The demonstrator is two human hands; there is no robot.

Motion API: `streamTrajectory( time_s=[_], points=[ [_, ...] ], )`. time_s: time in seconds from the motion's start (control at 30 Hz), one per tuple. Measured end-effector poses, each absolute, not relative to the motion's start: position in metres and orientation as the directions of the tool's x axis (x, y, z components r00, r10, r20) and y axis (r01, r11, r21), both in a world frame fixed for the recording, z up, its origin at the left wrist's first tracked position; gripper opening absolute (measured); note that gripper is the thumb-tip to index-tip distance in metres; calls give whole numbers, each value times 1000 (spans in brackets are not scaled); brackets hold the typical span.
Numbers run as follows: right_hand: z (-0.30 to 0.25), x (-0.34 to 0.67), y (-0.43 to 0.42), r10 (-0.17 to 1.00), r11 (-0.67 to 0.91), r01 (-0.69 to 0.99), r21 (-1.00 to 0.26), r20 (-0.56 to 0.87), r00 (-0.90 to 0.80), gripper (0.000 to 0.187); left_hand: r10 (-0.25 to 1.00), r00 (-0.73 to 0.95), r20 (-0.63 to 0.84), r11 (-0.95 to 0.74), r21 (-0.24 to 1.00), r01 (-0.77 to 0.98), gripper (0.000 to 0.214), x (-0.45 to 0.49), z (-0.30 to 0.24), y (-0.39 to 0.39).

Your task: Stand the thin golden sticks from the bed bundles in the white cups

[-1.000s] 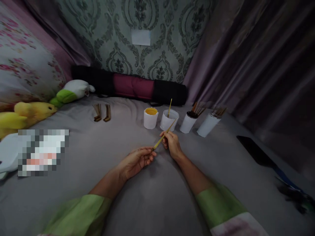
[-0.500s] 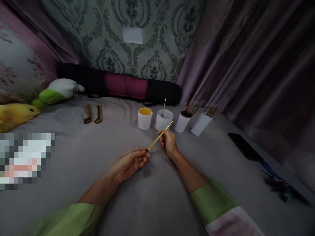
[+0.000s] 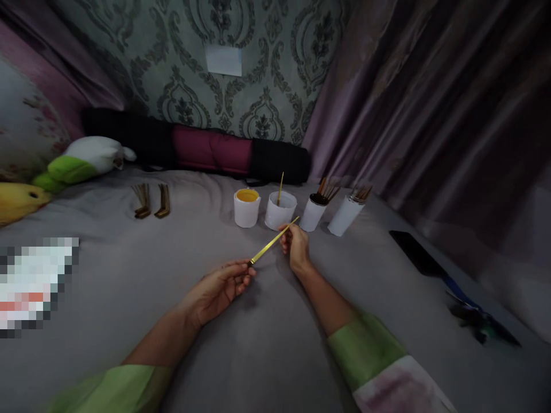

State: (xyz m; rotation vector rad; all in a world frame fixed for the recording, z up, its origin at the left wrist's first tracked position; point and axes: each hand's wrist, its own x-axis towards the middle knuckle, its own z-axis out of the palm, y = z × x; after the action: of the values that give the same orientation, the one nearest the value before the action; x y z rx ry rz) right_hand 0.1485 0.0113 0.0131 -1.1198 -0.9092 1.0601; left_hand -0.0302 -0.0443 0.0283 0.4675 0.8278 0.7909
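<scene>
A thin paintbrush (image 3: 269, 248) with a shiny yellow handle slants up to the right between my hands. My left hand (image 3: 221, 291) pinches its dark lower end near the ferrule, and the fingers hide the tip. My right hand (image 3: 296, 244) is closed on the tapered upper part of the handle. Just behind it stands a white tub (image 3: 276, 218) of pale liquid with another yellow-handled brush (image 3: 281, 186) leaning in it. To its left is a white tub of yellow paint (image 3: 246, 214).
Two white cups of brushes, one upright (image 3: 310, 218) and one tilted (image 3: 343, 218), stand to the right. Several brown brush-like pieces (image 3: 162, 202) lie back left. Plush toys (image 3: 92, 158), a long black-and-maroon bag (image 3: 210, 150) and a dark flat object (image 3: 417, 252) lie around the grey sheet (image 3: 107, 269).
My right hand has slid along the handle towards its thin end, baring more of the handle between my hands. The whole view has shifted slightly, so the surroundings sit further left.
</scene>
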Motion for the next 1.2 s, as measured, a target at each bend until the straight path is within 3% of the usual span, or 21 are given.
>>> streamTrajectory(
  time_s=[0.73,1.2],
  points=[
    [14,163,21,909,200,-196,-960,107,403,21,785,438,-438,614,645,-455,16,-33,22,-42],
    [24,169,18,908,187,-139,-973,117,402,17,807,450,-384,582,650,-488,11,-34,18,-42]
  ],
)
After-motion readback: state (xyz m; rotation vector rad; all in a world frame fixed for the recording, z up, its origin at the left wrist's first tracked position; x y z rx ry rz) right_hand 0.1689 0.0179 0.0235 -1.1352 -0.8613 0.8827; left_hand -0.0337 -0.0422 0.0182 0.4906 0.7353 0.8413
